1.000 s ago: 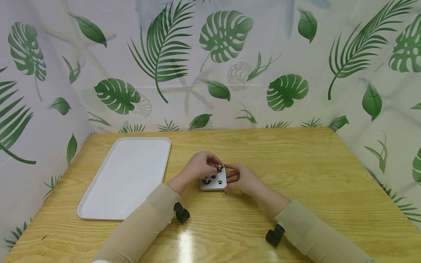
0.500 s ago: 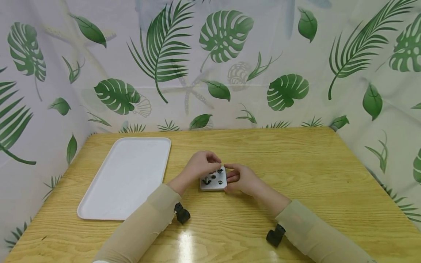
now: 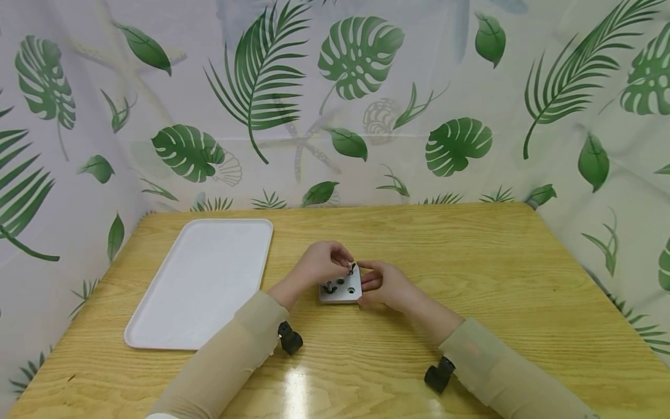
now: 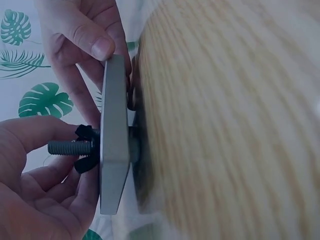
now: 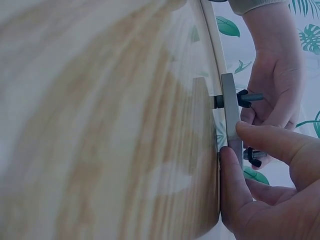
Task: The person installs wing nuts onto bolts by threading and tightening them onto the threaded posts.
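A square metal plate [image 3: 340,297] with holes lies near the table's middle, lifted slightly off the wood by bolt heads beneath it. Two bolts stand up through it, each with a black wing nut. My left hand [image 3: 320,262] reaches over the plate's far side and pinches the far wing nut [image 3: 353,268] between thumb and fingers, which partly hide it. The other wing nut [image 4: 86,149] sits against the plate on a threaded bolt [image 4: 62,147], untouched. My right hand [image 3: 388,285] grips the plate's right edge, thumb on one face and fingers on the other [image 5: 237,187].
A white rectangular tray [image 3: 209,279] lies on the left of the wooden table [image 3: 471,262]. Leaf-printed cloth [image 3: 398,151] hangs behind and at both sides. A small black camera [image 3: 289,338] is worn on each wrist.
My left fingers shift slightly about the far wing nut, and its wings now stand at a different angle. The right hand and the plate stay where they were.
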`<state>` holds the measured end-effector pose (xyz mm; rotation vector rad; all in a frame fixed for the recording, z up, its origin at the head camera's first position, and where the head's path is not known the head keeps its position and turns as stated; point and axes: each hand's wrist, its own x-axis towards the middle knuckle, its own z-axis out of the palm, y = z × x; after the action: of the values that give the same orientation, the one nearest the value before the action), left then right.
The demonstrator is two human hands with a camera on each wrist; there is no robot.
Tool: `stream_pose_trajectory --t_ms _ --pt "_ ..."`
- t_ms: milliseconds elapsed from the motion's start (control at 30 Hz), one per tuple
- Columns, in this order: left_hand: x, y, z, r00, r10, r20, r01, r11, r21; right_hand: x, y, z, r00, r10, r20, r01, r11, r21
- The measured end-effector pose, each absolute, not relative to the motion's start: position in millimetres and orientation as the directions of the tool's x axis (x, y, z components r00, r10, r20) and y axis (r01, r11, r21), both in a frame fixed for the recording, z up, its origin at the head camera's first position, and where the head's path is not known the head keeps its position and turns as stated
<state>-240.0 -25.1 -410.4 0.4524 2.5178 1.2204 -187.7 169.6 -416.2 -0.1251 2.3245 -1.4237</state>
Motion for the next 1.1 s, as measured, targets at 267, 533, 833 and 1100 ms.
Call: stream_pose_trajectory --t_ms 267,533,833,1100 --pt "-239.0 -26.0 -410.5 -0.904 0.401 -0.147 0.144 0.610 0.779 -188.3 169.2 -419.1 -0.915 -0.278 -0.291 0.129 0.481 -0.867" --pt "-236.4 -21.5 -416.8 -0.906 0.406 -0.120 0.174 0.615 0.769 -187.7 169.4 -423.5 -0.919 -0.270 -0.289 0.130 0.485 -0.865" --pt "-236.6 -18.4 -416.0 -0.903 0.412 -0.121 0.184 0.627 0.757 -187.6 169.3 -424.1 -0.916 -0.278 -0.291 0.133 0.474 -0.871" --pt "-241.5 -24.5 -417.4 -0.899 0.417 -0.136 0.155 0.591 0.792 -186.9 170.3 -423.8 -0.917 -0.286 -0.276 0.120 0.464 -0.878"
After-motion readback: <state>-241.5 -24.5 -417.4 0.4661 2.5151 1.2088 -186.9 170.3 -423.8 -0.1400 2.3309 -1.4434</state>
